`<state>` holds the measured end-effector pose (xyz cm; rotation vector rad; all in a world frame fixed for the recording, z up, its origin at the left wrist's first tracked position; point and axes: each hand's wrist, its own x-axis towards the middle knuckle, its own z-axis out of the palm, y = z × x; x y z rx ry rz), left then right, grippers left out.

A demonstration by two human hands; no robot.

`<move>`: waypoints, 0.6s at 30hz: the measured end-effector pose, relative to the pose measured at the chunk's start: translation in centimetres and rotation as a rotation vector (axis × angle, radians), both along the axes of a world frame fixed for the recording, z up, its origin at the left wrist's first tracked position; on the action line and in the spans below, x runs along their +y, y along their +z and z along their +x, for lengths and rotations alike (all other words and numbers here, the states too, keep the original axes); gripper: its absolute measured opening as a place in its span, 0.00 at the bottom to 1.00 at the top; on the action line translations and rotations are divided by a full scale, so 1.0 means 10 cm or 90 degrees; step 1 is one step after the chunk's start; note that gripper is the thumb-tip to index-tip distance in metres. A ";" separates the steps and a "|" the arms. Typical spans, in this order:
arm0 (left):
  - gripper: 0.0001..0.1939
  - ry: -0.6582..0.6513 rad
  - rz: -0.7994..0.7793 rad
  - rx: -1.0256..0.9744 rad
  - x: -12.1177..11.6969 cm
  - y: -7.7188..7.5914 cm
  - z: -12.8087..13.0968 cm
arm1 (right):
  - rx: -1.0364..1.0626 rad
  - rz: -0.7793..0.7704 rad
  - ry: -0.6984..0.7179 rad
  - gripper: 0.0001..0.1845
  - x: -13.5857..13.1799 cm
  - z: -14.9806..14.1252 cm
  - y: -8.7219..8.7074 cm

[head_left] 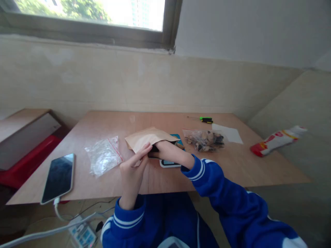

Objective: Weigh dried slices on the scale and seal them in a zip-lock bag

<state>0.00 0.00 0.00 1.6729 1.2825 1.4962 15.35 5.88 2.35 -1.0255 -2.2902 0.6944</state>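
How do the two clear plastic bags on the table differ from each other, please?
The left bag looks empty, lying flat and crinkled; the right bag is bulging with brown and dark lumps. The left bag shows a red strip along one edge; on the right bag only a faint reddish line shows at the top. The left bag lies beside the phone, the right bag beside white paper. Both are transparent and untouched by either hand.

Blue jacket sleeves with white double stripes at the cuffs, bare hands point(144, 162).
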 end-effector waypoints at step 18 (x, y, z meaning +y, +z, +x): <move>0.12 0.054 0.007 -0.027 0.02 0.01 -0.07 | -0.065 0.038 -0.004 0.08 -0.29 0.20 0.33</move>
